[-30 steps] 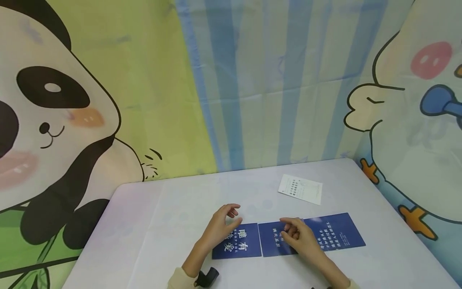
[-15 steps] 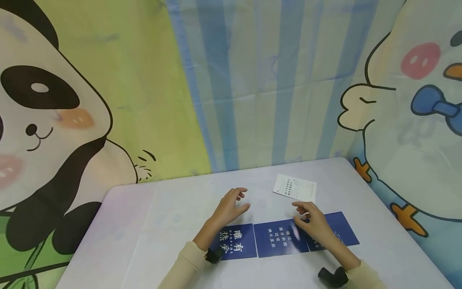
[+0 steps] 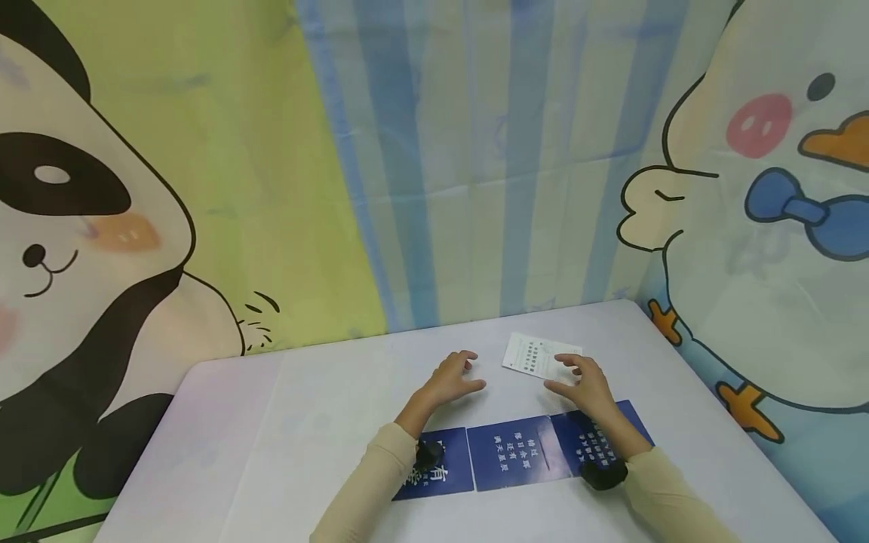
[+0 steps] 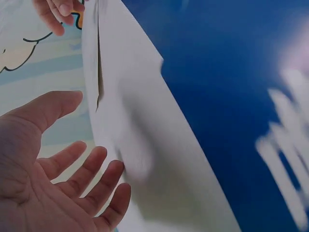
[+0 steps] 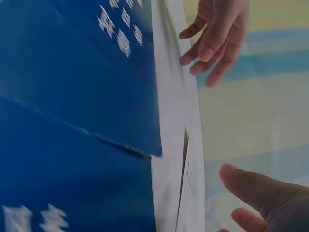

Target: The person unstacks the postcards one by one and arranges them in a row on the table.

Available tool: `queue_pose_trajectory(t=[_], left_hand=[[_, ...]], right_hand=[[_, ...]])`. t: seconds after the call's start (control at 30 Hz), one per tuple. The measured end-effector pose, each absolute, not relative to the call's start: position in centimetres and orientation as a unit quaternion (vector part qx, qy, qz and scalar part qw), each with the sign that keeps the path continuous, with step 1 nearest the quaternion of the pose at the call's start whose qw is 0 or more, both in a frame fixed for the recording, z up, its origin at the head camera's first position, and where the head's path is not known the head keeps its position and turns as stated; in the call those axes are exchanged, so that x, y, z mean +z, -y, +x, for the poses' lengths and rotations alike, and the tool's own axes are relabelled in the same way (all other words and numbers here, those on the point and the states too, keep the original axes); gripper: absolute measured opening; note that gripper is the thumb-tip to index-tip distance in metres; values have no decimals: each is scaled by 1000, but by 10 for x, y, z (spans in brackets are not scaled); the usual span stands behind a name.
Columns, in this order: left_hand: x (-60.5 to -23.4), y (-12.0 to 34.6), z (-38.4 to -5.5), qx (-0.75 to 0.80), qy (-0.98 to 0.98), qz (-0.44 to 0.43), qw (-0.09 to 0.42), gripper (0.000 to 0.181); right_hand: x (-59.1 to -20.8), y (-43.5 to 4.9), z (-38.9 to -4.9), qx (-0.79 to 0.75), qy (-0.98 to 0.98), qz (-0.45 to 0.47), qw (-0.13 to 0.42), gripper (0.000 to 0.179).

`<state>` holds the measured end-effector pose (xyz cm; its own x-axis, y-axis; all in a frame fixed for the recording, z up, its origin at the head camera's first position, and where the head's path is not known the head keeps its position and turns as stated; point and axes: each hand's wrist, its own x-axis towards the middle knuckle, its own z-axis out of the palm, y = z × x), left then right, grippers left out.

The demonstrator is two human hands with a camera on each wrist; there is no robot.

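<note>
Three dark blue cards printed with white characters lie side by side on the white table: a left card (image 3: 459,452), a middle card (image 3: 509,449) and a right card (image 3: 573,430). Behind them lies a white card (image 3: 529,354) with small print. My left hand (image 3: 449,381) hovers left of the white card, fingers loosely bent, holding nothing. My right hand (image 3: 587,386) is at the white card's right end and covers its corner in the head view; the right wrist view shows its thumb (image 5: 241,183) apart from the card. Wrist cameras and forearms partly cover the outer blue cards.
The white table (image 3: 285,437) stretches to the left of the cards. A curtain (image 3: 462,188) with cartoon animals hangs behind the table's back edge. Black wrist cameras (image 3: 603,475) sit on both wrists.
Both hands have moved forward from over the blue cards toward the white card, the right hand reaching its end. The head view has shifted slightly right. The cards stay in place.
</note>
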<state>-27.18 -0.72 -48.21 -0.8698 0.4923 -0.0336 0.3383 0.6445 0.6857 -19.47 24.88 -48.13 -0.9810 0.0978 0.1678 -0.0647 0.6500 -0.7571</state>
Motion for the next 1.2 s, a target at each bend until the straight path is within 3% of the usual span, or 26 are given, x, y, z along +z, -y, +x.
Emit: queue_pose_trajectory(t=[0.3, 0.53, 0.67, 0.93, 1.2], left_hand=[[-497, -36, -285, 384, -897, 190, 110, 67], [-504, -53, -288, 338, -920, 180, 83, 44], [-504, -56, -285, 343, -918, 179, 81, 51], [-501, -51, -284, 384, -901, 183, 79, 35], [-500, -42, -283, 413, -891, 171, 78, 45]], right_hand=[[-491, -252, -217, 373, 920, -112, 37, 85], [-498, -256, -217, 395, 904, -160, 30, 80], [-498, -259, -216, 408, 900, -150, 33, 78], [-499, -261, -214, 450, 881, -139, 40, 75], [-497, -256, -212, 496, 857, -134, 42, 69]])
